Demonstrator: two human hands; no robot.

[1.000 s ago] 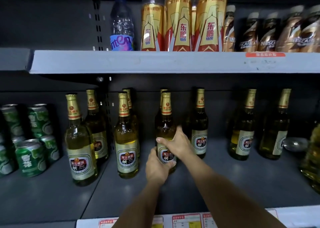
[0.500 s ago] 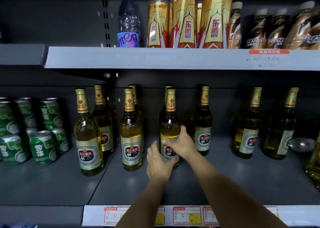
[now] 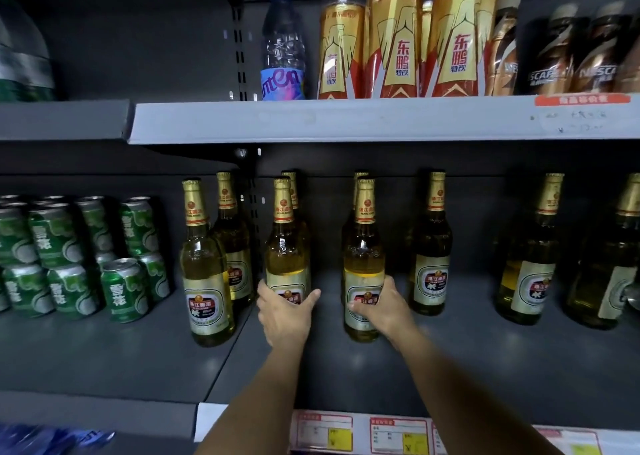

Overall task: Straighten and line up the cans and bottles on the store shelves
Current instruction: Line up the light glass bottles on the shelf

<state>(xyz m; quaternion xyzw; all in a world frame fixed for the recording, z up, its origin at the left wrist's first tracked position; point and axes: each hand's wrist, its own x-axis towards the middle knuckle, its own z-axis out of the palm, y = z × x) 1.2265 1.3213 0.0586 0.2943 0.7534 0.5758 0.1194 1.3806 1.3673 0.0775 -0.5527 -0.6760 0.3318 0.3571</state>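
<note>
Several gold-capped beer bottles stand upright on the dark lower shelf (image 3: pixel 485 368). My left hand (image 3: pixel 284 312) wraps the base of one beer bottle (image 3: pixel 287 253), left of centre. My right hand (image 3: pixel 382 307) grips the label of the neighbouring beer bottle (image 3: pixel 363 260). Each has another bottle hidden close behind it. A further bottle (image 3: pixel 204 274) stands forward at the left, and one (image 3: pixel 431 257) stands back at the right.
Green cans (image 3: pixel 121 288) are stacked two high at the left of the lower shelf. Two more beer bottles (image 3: pixel 530 267) stand at the far right. The upper shelf (image 3: pixel 346 118) carries a water bottle (image 3: pixel 282 46), tall gold drink bottles (image 3: pixel 398 39) and brown coffee bottles (image 3: pixel 550 56). Price tags (image 3: pixel 398 434) line the shelf front.
Both hands were on the centre bottle. My left hand has moved left onto the neighbouring bottle, while my right hand stays on the centre bottle. The view has shifted left.
</note>
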